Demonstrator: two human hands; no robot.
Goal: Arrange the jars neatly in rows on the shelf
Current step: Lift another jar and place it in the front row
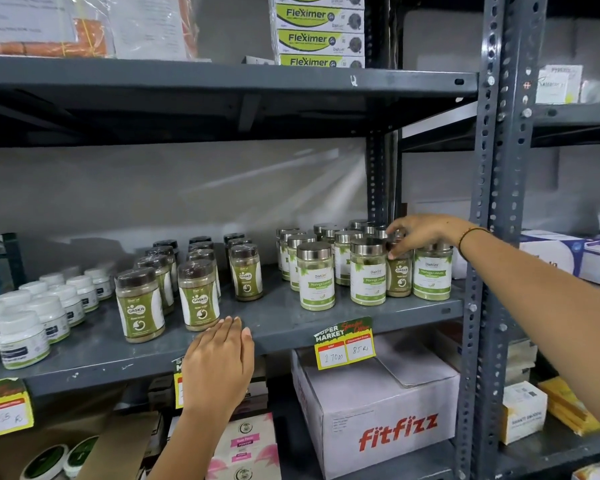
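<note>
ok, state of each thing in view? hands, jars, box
Right hand: grip closed on the Gaska jar standing among the Moringa jars.
Left hand: open, fingertips on the shelf edge.
Other Gaska jars: upright, lidded, in rows.
White jars: upright, lidded.
Fitfizz box: closed.

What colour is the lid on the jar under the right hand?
Dark brown, on the jar the right hand holds among silver-lidded ones; head view.
</note>
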